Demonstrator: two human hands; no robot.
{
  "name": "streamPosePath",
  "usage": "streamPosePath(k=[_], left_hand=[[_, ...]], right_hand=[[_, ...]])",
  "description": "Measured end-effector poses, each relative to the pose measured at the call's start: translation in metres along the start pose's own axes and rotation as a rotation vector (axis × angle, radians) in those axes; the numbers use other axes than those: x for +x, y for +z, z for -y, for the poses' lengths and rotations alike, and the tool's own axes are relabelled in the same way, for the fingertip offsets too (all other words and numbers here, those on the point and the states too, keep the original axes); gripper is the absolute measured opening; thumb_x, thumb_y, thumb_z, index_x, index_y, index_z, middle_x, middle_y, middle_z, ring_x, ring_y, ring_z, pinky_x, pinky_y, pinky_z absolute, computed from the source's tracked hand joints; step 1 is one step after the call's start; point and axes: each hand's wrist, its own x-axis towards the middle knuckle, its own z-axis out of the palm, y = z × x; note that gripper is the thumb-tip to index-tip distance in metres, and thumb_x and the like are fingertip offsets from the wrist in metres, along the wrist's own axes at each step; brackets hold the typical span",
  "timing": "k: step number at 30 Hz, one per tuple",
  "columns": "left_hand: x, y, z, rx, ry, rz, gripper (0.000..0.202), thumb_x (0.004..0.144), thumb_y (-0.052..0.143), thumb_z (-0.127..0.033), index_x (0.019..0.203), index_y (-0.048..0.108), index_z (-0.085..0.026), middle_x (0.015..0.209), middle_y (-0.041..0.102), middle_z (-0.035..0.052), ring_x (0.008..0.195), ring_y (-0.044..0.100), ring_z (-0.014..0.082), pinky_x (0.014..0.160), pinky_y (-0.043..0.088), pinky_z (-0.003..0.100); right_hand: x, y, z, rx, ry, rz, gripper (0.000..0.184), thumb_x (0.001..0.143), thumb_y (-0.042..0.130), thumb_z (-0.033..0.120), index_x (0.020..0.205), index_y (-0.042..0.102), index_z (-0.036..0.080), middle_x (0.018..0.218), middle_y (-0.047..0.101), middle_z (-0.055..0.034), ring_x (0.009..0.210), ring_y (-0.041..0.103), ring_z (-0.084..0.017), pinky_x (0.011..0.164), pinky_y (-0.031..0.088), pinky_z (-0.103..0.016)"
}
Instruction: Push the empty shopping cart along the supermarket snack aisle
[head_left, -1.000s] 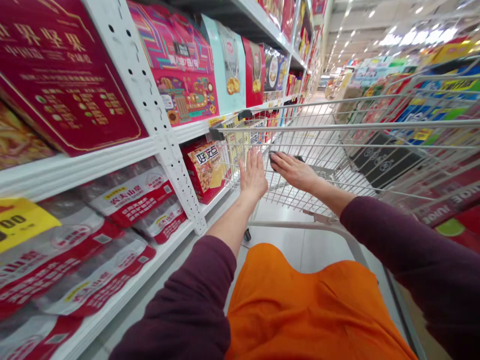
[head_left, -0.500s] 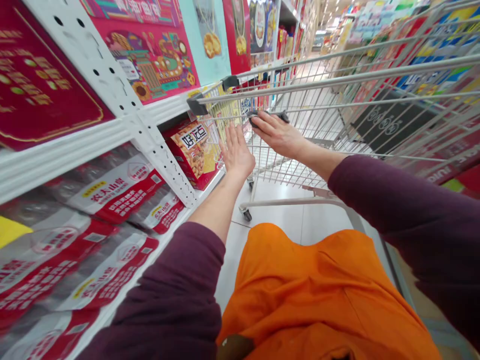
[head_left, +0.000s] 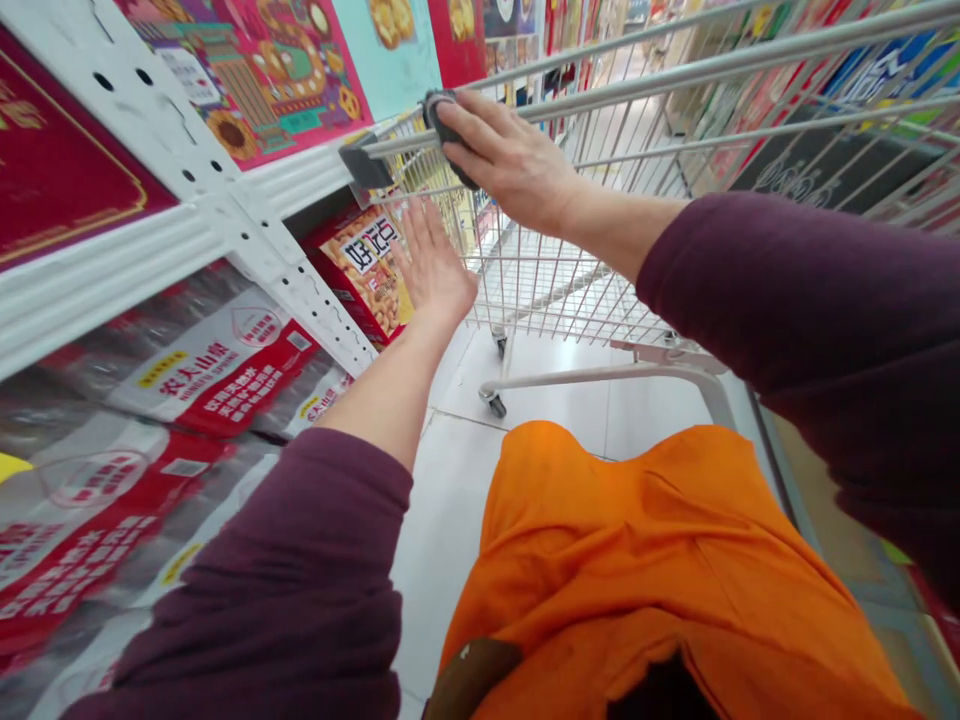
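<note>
Under my right hand (head_left: 517, 165) is a dark grey cloth (head_left: 452, 140), pressed onto the upper rail of a wire shopping cart (head_left: 637, 165) near its front corner. My fingers lie over the cloth and keep it bunched against the metal. My left hand (head_left: 435, 262) is open, fingers stretched out, beside the cart's wire end just below a dark grey plastic corner piece (head_left: 365, 168). Whether its palm touches the wires I cannot tell. Behind the left fingers, a red snack box (head_left: 371, 262) stands on the lower shelf.
White shelving (head_left: 112, 265) runs along the left. Wrapped packs of bottled water (head_left: 217, 375) fill its lower level, with colourful gift boxes (head_left: 277, 80) above. Caster wheels (head_left: 493, 403) and a base bar sit low on the tiled floor (head_left: 457, 480). Goods line the right side.
My right hand has slid the cloth left and up along the cart, onto the rail near the corner. My left hand has shifted slightly left, and the view has tilted downward.
</note>
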Motion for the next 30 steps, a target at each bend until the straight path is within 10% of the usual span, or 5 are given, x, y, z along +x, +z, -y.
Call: streamPosePath(k=[5, 13, 21, 30], left_hand=[[-0.002, -0.001, 0.014, -0.052, -0.022, 0.035, 0.088, 0.077, 0.064, -0.024, 0.151, 0.016, -0.027, 0.164, 0.003, 0.0017, 0.149, -0.011, 0.0218, 0.121, -0.009, 0.047], [-0.008, 0.001, 0.018, -0.125, -0.049, 0.008, 0.074, 0.083, 0.058, -0.024, 0.148, 0.023, -0.016, 0.163, 0.014, 0.0082, 0.150, 0.002, 0.0258, 0.122, -0.001, 0.044], [0.030, 0.005, -0.014, -0.944, -0.054, -0.002, 0.043, 0.084, 0.047, -0.015, 0.127, 0.051, -0.018, 0.130, 0.062, 0.0066, 0.133, 0.048, 0.0198, 0.112, 0.038, 0.034], [0.032, -0.037, 0.019, -1.022, -0.107, 0.367, 0.035, 0.080, 0.043, -0.021, 0.109, 0.064, -0.017, 0.107, 0.073, 0.0061, 0.112, 0.064, 0.0259, 0.096, 0.052, 0.050]], right_hand=[[-0.018, 0.031, -0.007, 0.020, -0.054, -0.046, 0.057, 0.092, 0.014, 0.039, 0.117, 0.064, 0.025, 0.140, 0.056, 0.0006, 0.142, 0.029, -0.009, 0.114, 0.027, -0.024], [-0.040, 0.030, 0.028, -0.050, -0.071, 0.251, 0.047, 0.101, 0.017, 0.023, 0.122, 0.057, 0.010, 0.142, 0.051, -0.0121, 0.134, 0.044, -0.024, 0.108, 0.042, -0.047], [0.008, 0.036, 0.047, 0.024, 0.189, 0.039, 0.048, 0.096, 0.031, 0.027, 0.142, 0.042, 0.021, 0.154, 0.037, -0.0029, 0.143, 0.026, -0.023, 0.119, 0.023, -0.044], [0.018, 0.006, 0.045, -0.095, -0.110, 0.296, 0.049, 0.094, 0.032, 0.022, 0.143, 0.037, 0.014, 0.155, 0.027, -0.0118, 0.141, 0.029, -0.027, 0.112, 0.030, -0.045]])
